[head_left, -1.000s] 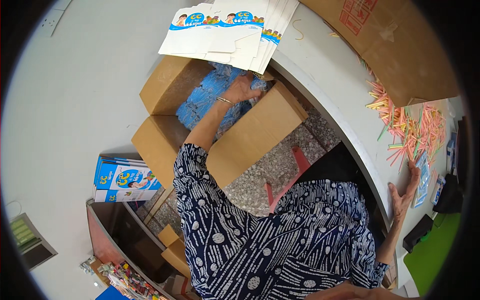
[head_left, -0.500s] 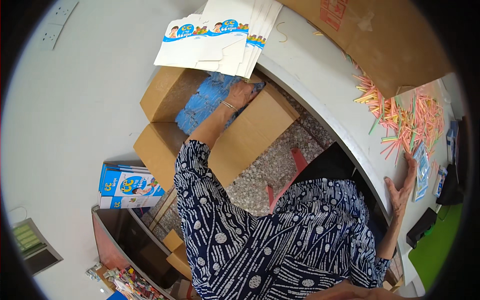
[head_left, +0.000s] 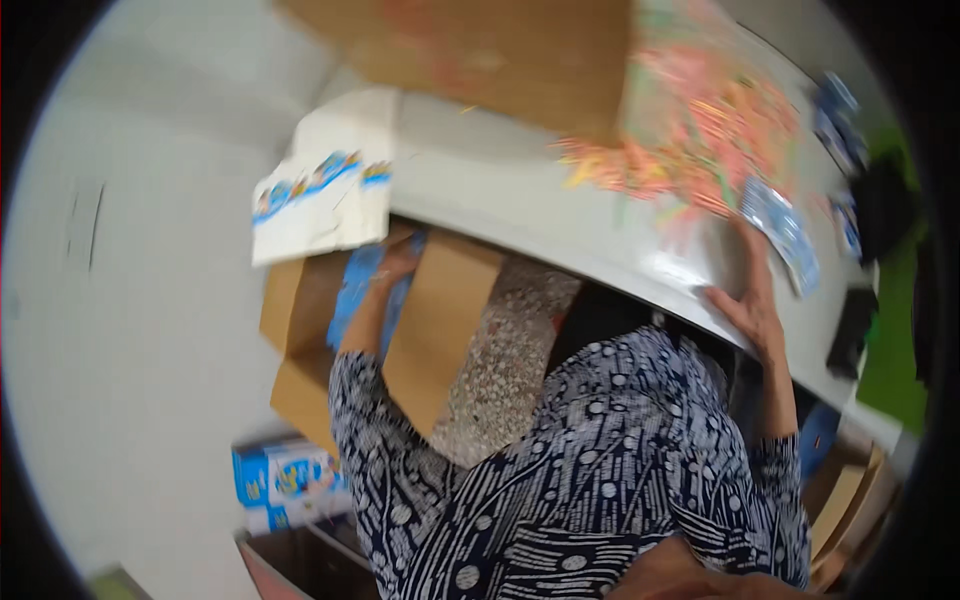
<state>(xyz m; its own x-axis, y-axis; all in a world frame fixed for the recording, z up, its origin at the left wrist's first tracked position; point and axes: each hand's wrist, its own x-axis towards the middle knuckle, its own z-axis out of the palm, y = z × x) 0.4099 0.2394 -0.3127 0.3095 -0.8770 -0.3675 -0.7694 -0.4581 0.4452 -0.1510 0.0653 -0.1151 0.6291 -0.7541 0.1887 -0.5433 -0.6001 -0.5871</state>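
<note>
My left hand (head_left: 398, 262) reaches into an open cardboard box (head_left: 440, 320) at the left. It lies at the far end of the blue packets (head_left: 355, 290) inside; its fingers are blurred and partly hidden, so I cannot see whether they grip one. On the table (head_left: 500, 190), my right hand (head_left: 750, 305) rests near the front edge, with thumb and fingers apart. Its fingertips are beside a clear packet with blue and white print (head_left: 782, 232). A loose heap of thin pink, yellow and green sticks (head_left: 700, 130) spreads just beyond it.
White printed carton blanks (head_left: 325, 190) overhang the table's left end above the box. A large cardboard box (head_left: 500, 60) stands on the table at the back. Blue-and-white cartons (head_left: 290, 480) sit at the lower left. Black items (head_left: 855, 330) lie at the right edge.
The whole view has turned and shifted, blurring the picture. My left hand remains in the box among the blue packets, and my right hand is still spread on the table near the sticks.
</note>
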